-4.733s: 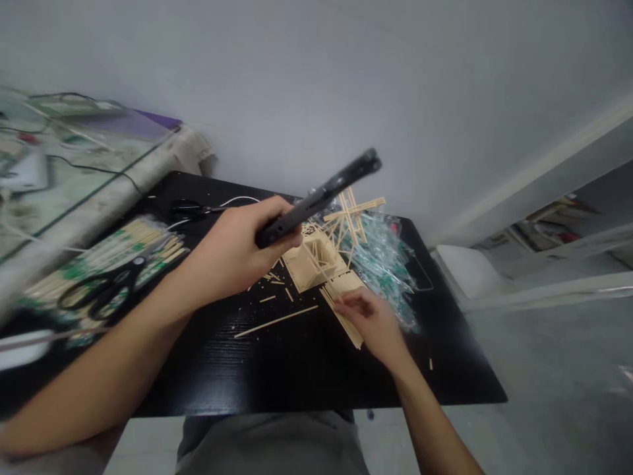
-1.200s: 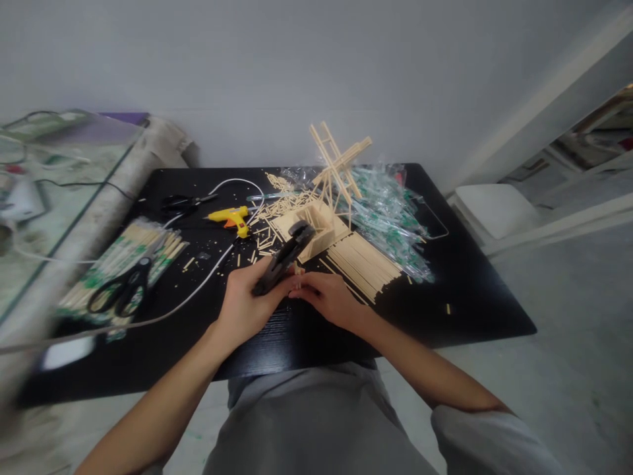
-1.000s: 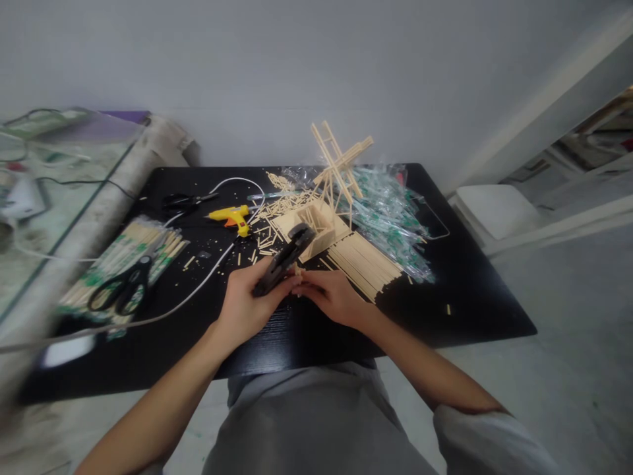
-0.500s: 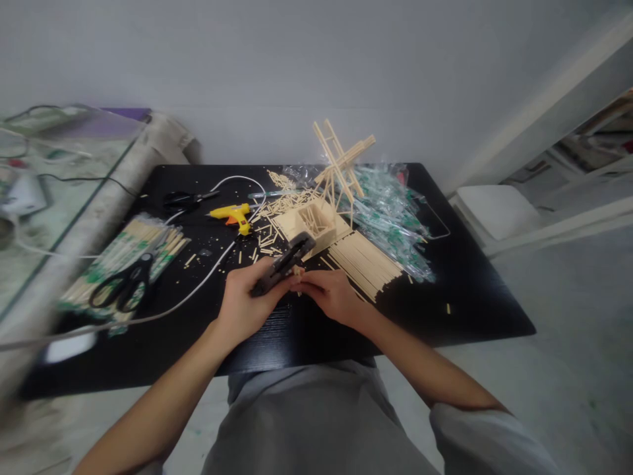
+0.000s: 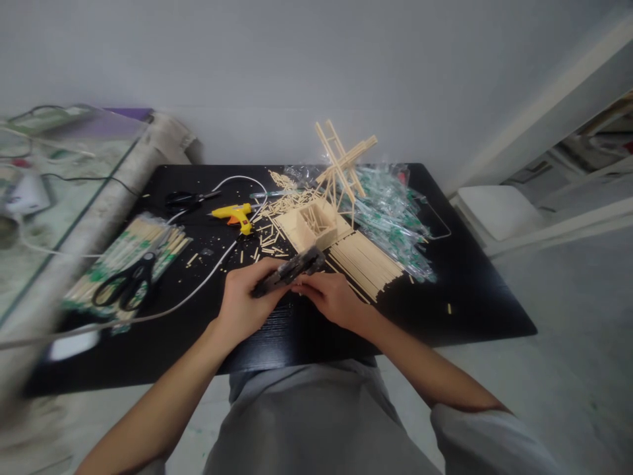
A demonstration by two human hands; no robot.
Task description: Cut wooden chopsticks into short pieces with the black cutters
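My left hand [image 5: 250, 295] is closed around a dark, elongated black tool [image 5: 287, 272], blurred and tilted up to the right; its exact kind I cannot make out. Close beside it, my right hand [image 5: 332, 298] has its thumb and fingers pinched together just under the tool. What those fingertips hold is too small and too covered to name. Just beyond both hands stands a pale wooden stick model [image 5: 341, 161] with crossed blades, and an open wooden box [image 5: 316, 227] full of short sticks. A row of long thin sticks [image 5: 368, 267] lies to their right.
A yellow glue gun [image 5: 237, 214] with a white cord lies left of the loose cut sticks. Black-handled scissors [image 5: 128, 284] rest on bagged sticks [image 5: 119, 247]; another black-handled tool [image 5: 190, 198] lies behind. Plastic wrappers [image 5: 390, 211] cover the table's back right.
The black tool has turned slightly in my left hand, its far end coming lower and to the right. The small pale piece seen between my hands is now covered.
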